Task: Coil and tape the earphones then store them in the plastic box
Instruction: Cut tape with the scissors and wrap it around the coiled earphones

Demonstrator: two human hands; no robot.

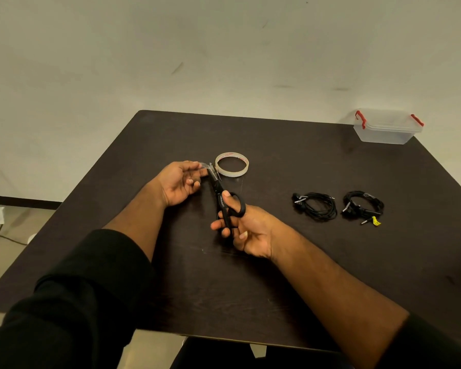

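Across the middle of the view spreads a dark counter (pixel 290 262), the largest thing here, set against a pale wall. At about one o'clock, on the far right corner of the counter, sits the clear plastic box (pixel 386 129) with red clips, its lid on, well apart from everything else. Both forearms reach in from six o'clock, black sleeves pushed up. The left hand (pixel 180 182), at about eleven o'clock from the counter's centre, lies palm up with fingers curled, its fingertips pinching a short clear tape strip (pixel 204 165) drawn from the tape roll (pixel 232 164), which lies flat on the counter just beside it at twelve o'clock. The right hand (pixel 241 227), near the centre, grips black scissors (pixel 221 198), thumb through one loop and fingers curled round the other handle; the blades point up toward twelve o'clock and meet the strip between the left fingertips and the roll. Whether the blades have closed through the tape cannot be told. At three o'clock two coiled black earphones lie on the counter, near each other but apart: the left coil (pixel 316 206) and the right coil (pixel 362 206), the latter with a small yellow tag (pixel 375 221) at its lower edge.
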